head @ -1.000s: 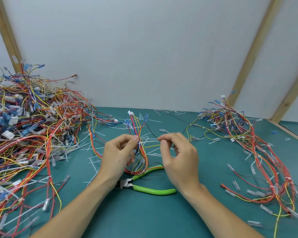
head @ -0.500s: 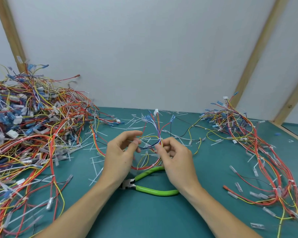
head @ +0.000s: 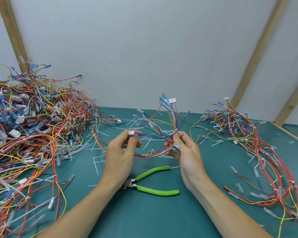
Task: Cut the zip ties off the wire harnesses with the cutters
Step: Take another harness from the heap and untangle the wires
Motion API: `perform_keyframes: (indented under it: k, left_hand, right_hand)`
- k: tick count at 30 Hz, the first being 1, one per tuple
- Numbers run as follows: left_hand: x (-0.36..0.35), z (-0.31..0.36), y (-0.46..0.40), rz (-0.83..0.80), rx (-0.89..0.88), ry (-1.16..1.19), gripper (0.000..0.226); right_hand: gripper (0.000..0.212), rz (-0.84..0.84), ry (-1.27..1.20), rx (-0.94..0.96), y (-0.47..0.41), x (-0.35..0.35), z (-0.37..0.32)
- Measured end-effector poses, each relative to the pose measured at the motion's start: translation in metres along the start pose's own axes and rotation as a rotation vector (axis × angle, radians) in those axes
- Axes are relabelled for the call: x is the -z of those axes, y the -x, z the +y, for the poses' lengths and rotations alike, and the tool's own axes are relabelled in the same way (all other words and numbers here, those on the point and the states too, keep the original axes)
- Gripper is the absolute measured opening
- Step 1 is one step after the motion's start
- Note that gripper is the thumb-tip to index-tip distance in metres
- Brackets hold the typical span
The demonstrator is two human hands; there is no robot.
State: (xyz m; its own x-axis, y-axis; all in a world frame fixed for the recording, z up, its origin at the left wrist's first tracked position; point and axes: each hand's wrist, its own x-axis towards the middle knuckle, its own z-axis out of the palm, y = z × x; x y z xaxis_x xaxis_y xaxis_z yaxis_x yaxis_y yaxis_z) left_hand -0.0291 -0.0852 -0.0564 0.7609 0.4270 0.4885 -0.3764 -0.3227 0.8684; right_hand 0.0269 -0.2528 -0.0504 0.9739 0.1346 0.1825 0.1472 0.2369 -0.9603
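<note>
Midway at best: left hand (head: 122,152) and right hand (head: 182,148) pinching one wire harness (head: 162,134), green-handled cutters (head: 153,183) idle at 6 o'clock, big tangled heap (head: 33,126) waiting at 9, smaller pile (head: 248,134) at 3, cut zip-tie scraps (head: 96,160) strewn about.

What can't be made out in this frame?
- Cutters, head view: the jaws sit under the left hand's wrist, so their state is hidden.
- Harness pinched by the right hand: any zip tie at the pinch is covered by fingers.
- Left wire pile: cut off by the frame's left edge.
</note>
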Motion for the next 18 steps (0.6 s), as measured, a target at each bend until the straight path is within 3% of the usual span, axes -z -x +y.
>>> perform_keyframes:
  k: [11,14,16,18]
  left_hand:
    - [-0.0009,0.0019,0.0040,-0.032,0.064,0.056,0.031]
    - [0.0000,-0.0026,0.0034,-0.136,0.114,-0.113,0.044]
    - [0.0011,-0.0031,0.0041,-0.177,0.016,-0.280,0.047]
    - [-0.0007,-0.0013,0.0060,-0.228,-0.118,-0.383,0.036]
  right_hand:
    - [0.018,-0.016,0.041,-0.008,0.0014,-0.0011,0.0020]
    - [0.016,-0.009,0.047,0.021,0.0010,-0.0011,0.0020]
    - [0.014,-0.001,0.069,0.045,0.0017,-0.0011,0.0030]
    - [0.015,-0.015,0.092,0.064,0.0026,-0.0013,0.0040]
